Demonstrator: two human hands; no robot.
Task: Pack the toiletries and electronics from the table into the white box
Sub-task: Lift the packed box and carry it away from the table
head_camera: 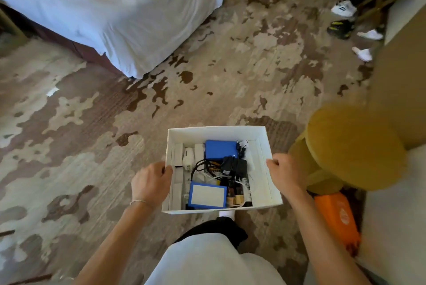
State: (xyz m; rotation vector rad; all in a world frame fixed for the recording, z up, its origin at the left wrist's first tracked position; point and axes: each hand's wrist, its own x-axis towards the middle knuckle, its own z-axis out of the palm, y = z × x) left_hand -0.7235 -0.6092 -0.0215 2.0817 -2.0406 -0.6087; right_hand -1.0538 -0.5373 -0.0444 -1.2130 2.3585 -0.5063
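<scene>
I hold the white box (265, 169) in front of me above the carpet, level and open at the top. My left hand (151, 183) grips its left wall and my right hand (284, 173) grips its right wall. Inside lie a blue pouch (220, 149) at the back, a second blue case with a white panel (207, 194) at the front, a black charger with cables (234, 166), small brown bottles (235, 194) and white tubes and packets (187, 158) along the left side.
A bed with a white cover (115, 14) stands at the upper left. A mustard-yellow round seat (352, 146) is close on the right, with an orange case (338, 217) below it. Shoes (343, 19) lie at the upper right. Patterned carpet (207, 77) stretches ahead.
</scene>
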